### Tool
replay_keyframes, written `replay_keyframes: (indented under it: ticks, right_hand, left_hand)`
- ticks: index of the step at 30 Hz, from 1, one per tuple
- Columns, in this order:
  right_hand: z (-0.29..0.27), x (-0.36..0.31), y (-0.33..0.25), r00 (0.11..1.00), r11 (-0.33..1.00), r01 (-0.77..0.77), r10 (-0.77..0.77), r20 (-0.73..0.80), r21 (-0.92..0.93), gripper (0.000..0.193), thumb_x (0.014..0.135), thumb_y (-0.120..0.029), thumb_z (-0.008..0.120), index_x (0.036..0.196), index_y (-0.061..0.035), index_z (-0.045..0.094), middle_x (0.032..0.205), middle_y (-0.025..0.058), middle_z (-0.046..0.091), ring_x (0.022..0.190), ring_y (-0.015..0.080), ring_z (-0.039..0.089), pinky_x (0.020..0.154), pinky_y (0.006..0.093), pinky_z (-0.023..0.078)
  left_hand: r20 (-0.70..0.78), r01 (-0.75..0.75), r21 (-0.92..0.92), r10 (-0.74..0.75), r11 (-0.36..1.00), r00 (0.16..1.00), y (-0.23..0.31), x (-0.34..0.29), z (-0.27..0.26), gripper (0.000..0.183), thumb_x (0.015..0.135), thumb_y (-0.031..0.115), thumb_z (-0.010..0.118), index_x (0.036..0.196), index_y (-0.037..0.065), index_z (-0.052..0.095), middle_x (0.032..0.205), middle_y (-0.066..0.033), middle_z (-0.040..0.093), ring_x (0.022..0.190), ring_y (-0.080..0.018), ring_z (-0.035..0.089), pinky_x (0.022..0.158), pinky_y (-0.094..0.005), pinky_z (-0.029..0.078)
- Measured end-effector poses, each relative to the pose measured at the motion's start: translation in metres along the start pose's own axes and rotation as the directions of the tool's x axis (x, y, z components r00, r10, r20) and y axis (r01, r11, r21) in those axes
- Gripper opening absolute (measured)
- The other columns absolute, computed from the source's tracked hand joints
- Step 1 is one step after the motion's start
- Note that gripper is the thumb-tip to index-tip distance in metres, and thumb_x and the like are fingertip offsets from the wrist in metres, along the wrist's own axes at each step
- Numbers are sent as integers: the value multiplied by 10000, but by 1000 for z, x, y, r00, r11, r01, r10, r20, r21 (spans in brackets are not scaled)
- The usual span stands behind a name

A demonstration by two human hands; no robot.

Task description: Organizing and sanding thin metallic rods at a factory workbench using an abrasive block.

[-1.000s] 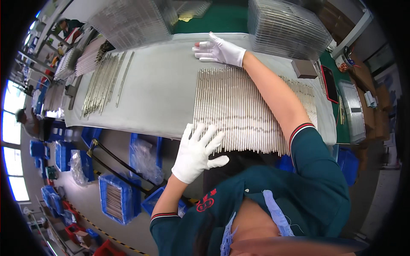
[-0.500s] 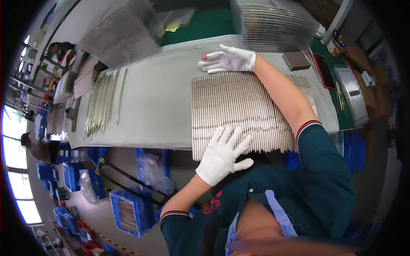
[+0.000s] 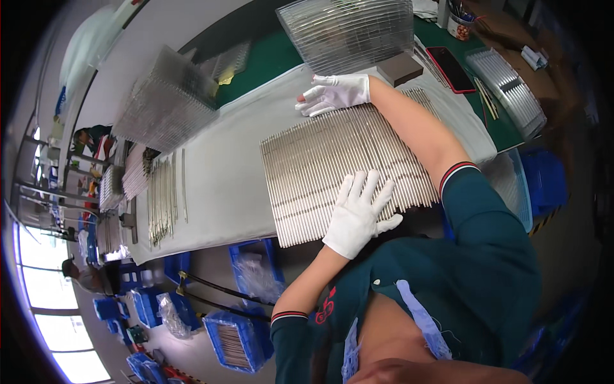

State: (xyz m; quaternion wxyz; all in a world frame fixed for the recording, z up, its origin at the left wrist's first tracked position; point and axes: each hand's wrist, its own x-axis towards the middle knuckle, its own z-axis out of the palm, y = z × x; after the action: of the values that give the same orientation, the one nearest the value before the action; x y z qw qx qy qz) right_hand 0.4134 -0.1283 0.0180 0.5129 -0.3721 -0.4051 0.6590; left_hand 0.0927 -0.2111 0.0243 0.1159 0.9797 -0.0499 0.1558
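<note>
A wide row of thin metal rods (image 3: 313, 173) lies side by side on the pale cloth covering the table. My left hand (image 3: 358, 216), in a white glove, rests on the near part of the row, palm down with fingers spread. At the far ends of the rods is my right hand (image 3: 338, 94), gloved with some fingertips bare, its fingers stretched leftward along the edge. Neither hand grips anything that I can see. My right forearm crosses above the row and hides some rods at its right.
Looser rods (image 3: 165, 198) lie on the table's left. Stacked clear plastic trays (image 3: 169, 96) and another tray stack (image 3: 352, 32) stand behind. A grey-brown block (image 3: 400, 68), a phone (image 3: 451, 69) and a ribbed clear tray (image 3: 508, 89) sit at right. Blue crates (image 3: 240, 342) stand below the table.
The view has turned and shifted. My left hand lies farther right over the rods, and both hands are farther from the row's left edge. Both stay open.
</note>
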Motion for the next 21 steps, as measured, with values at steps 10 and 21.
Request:
replay_keyframes:
  ticks: [10,21]
  right_hand:
    - [-21,-64,-22,972,985,-25,-16,-235,-172,900,1080,-679,513,1529,100,488,1495,214,624,1441,323,574,1231,412,481]
    - [-16,-98,-24,875,900,-103,-120,-469,-423,692,1094,-599,577,1327,36,722,1280,131,782,1251,231,721,1068,367,591]
  left_hand:
    - [-49,-173,-85,170,981,984,28,35,17,739,911,535,756,1449,51,610,1387,-233,571,1302,-435,529,1146,-555,432]
    - [-43,-260,-93,257,961,965,40,63,31,707,939,500,732,1458,45,579,1391,-235,546,1291,-426,520,1132,-543,438]
